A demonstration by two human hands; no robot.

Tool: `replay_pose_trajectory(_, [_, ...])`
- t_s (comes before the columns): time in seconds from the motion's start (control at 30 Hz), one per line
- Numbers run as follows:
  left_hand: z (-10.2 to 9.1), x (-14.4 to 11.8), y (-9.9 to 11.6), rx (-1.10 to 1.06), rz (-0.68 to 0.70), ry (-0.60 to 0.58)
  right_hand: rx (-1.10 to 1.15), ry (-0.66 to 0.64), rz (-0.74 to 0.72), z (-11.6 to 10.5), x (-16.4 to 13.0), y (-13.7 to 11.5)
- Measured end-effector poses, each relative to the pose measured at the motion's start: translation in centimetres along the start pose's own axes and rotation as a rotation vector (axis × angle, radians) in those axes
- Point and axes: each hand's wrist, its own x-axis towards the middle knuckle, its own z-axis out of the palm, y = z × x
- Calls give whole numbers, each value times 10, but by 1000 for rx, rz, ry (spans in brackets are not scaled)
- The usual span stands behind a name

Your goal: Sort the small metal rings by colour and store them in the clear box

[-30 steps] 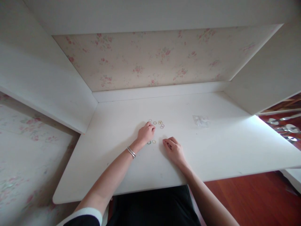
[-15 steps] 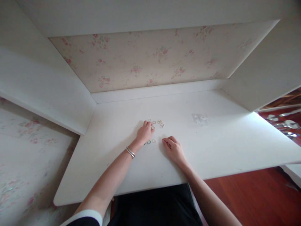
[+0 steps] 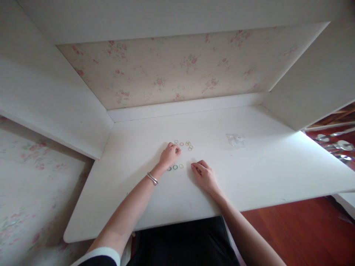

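**Tiny rings, pinched from above**

The left hand point(image 3: 169, 155) curls over small thin gold-coloured metal rings point(image 3: 185, 145) on the white table point(image 3: 257, 177), fingertips pressed together on one (likely light, stiff, slippery; best nipped at the rim). Three more rings point(image 3: 175, 167) lie just beside the loosely closed, empty right hand point(image 3: 204, 175). Open room all round; edges well apart.

Silver bangle point(image 3: 151, 178) on left wrist, dark white-cuffed sleeve point(image 3: 97, 256), black lap garment point(image 3: 180, 244)
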Motion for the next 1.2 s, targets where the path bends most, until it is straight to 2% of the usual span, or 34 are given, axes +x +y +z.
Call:
replay_pose_trajectory(0.17, [-2,1,-3,-73,41,6,-8,-9,-7,0,0,0])
replay_pose_trajectory(0.3, [-11,-5,-2,-111,97,-4,-8,-1,-11,0,0,-1])
replay_pose_trajectory(0.57, [-24,-24,5,-206,185,-160,-3,-15,-10,1,0,2])
replay_pose_trajectory(0.9, [-25,-33,10,-188,291,-118,-24,-22,-16,1,1,0])
replay_pose_trajectory(1.03, [-30,-33,11,-153,278,-164,-28,-20,-24,1,1,0])
replay_pose_trajectory(1.2, [-34,-31,11,-105,192,-266,-53,-38,-16,-1,0,0])
